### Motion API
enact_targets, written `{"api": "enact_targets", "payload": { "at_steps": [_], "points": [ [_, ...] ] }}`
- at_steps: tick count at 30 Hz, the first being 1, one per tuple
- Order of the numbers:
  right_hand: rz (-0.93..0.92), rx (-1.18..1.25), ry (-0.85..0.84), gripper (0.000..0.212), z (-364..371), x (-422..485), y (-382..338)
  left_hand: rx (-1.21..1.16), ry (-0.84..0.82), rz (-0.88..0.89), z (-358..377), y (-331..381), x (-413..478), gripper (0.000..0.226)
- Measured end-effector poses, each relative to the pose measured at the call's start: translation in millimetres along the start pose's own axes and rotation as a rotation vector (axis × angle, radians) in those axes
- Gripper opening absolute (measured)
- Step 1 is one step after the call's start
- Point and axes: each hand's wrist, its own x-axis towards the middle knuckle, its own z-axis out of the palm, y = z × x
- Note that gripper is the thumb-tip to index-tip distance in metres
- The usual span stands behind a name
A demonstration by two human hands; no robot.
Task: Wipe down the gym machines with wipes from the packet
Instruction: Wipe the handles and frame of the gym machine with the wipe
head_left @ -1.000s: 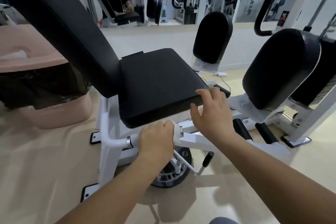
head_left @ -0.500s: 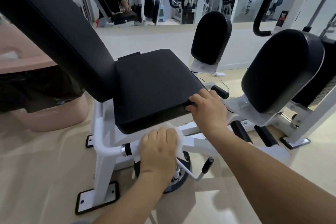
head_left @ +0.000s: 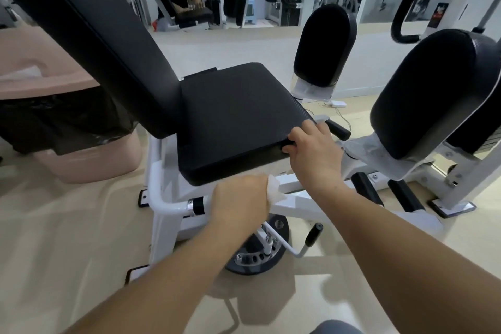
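A gym machine with a black seat pad (head_left: 238, 119) and a slanted black backrest (head_left: 89, 24) stands on a white frame (head_left: 160, 214). My left hand (head_left: 238, 203) grips a crumpled white wipe (head_left: 275, 190) and presses it against the white bar just under the seat's front edge. My right hand (head_left: 311, 154) holds the seat's front right corner, fingers curled over the edge. The wipe packet is not in sight.
Two black thigh pads (head_left: 325, 43) (head_left: 431, 92) stand on white arms to the right. A pink bin (head_left: 67, 149) with a black liner sits at the left. A black weight disc with a crank handle (head_left: 311, 236) lies under the seat. A mirror wall runs behind.
My left hand with the wipe has slid to the left along the white bar under the seat. My right hand has kept its hold on the seat corner. The view has shifted closer.
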Motion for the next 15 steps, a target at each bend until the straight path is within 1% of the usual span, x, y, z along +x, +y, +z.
{"api": "enact_targets", "payload": {
  "at_steps": [1, 2, 3, 4, 5, 6, 9, 10, 11, 12, 13, 14, 15],
  "points": [
    [-0.003, 0.0, 0.0, 0.015, 1, -1, 0, 0.027, 0.139, -0.009, 10, 2, -11, 0.018],
    [-0.007, -0.001, 0.006, 0.015, 2, -2, 0, 0.043, 0.223, -0.016, 13, 5, -16, 0.023],
    [-0.011, -0.002, 0.019, 0.015, 4, -3, 1, 0.043, 0.217, -0.029, 13, 5, -15, 0.024],
    [-0.016, 0.0, 0.035, 0.016, 5, -3, 2, 0.036, 0.141, -0.044, 8, 5, -9, 0.022],
    [-0.023, 0.004, 0.049, 0.017, 6, -3, 2, 0.026, 0.02, -0.052, 3, 3, 0, 0.019],
    [-0.028, 0.008, 0.06, 0.017, 7, -4, 2, 0.005, -0.144, -0.054, -2, 1, 10, 0.018],
    [-0.015, 0.013, 0.068, 0.02, 6, -4, 0, -0.255, -0.668, -0.072, -27, -10, 38, 0.031],
    [-0.012, 0.014, 0.068, 0.021, 7, -4, 1, -0.289, -0.768, -0.073, -33, -12, 41, 0.035],
    [-0.01, 0.015, 0.063, 0.021, 7, -5, 0, -0.298, -0.798, -0.069, -34, -13, 42, 0.036],
    [-0.004, 0.019, 0.059, 0.02, 8, -5, 0, -0.282, -0.753, -0.064, -33, -12, 39, 0.033],
    [0.006, 0.026, 0.055, 0.019, 8, -5, 0, -0.252, -0.627, -0.059, -26, -10, 33, 0.027],
    [0.013, 0.033, 0.055, 0.018, 8, -6, 0, -0.163, -0.412, -0.059, -16, -8, 22, 0.019],
    [0.015, 0.035, 0.052, 0.017, 9, -6, 0, -0.04, -0.112, -0.042, -2, -6, 7, 0.015]
  ]
}}
